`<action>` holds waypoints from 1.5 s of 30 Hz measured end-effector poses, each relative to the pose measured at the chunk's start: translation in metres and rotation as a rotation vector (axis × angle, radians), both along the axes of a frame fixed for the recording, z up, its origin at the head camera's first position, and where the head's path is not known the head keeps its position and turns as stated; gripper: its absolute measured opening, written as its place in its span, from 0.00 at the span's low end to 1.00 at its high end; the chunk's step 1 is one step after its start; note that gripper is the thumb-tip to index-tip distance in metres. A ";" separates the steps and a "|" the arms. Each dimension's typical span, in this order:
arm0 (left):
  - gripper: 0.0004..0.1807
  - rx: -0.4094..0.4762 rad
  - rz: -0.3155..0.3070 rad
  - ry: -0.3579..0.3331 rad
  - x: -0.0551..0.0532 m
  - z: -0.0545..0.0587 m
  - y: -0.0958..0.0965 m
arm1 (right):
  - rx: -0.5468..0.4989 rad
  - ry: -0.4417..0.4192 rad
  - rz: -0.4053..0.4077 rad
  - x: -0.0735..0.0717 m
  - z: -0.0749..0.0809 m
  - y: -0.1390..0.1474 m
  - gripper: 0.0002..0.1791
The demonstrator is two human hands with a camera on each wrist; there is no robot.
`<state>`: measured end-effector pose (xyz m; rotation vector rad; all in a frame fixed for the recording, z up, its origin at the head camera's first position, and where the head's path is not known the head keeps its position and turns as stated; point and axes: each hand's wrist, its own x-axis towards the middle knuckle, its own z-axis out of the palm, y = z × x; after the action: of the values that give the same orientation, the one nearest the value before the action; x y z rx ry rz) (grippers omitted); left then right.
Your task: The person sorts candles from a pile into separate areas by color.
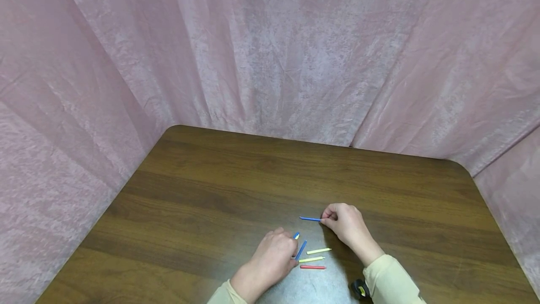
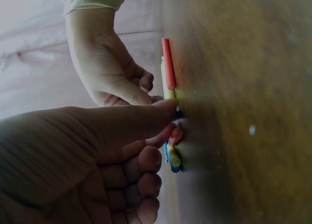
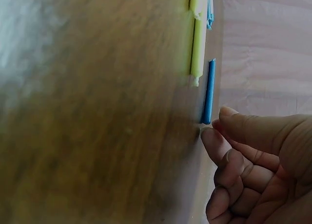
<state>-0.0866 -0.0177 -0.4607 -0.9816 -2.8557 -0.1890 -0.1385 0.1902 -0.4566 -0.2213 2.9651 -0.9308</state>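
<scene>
Several thin birthday candles lie on the wooden table. My left hand [image 1: 274, 254] pinches the near end of a blue candle [image 1: 301, 250] between thumb and forefinger. Beyond its fingers, blue and yellow candle ends [image 1: 296, 236] stick out; the left wrist view shows them close together, the rest hidden. My right hand [image 1: 347, 224] is at the right end of another blue candle [image 3: 208, 95]. Its thumb and forefinger [image 3: 214, 141] stand slightly apart at that end, nothing between them. Two yellow candles [image 1: 319, 251] and a red candle [image 1: 313, 267] lie between the hands.
A brown wooden table [image 1: 211, 191] reaches back to pink velvet curtains [image 1: 295, 60] on all visible sides. Close to the right sleeve is a small black object [image 1: 360, 289] with a yellowish centre.
</scene>
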 end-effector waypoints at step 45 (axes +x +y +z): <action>0.15 0.020 -0.037 0.051 -0.002 -0.002 -0.005 | -0.059 0.016 -0.030 0.019 0.001 0.011 0.08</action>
<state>-0.0889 -0.0223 -0.4622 -1.0203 -2.7857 -0.1921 -0.1192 0.2016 -0.4553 -0.1876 2.9665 -1.0252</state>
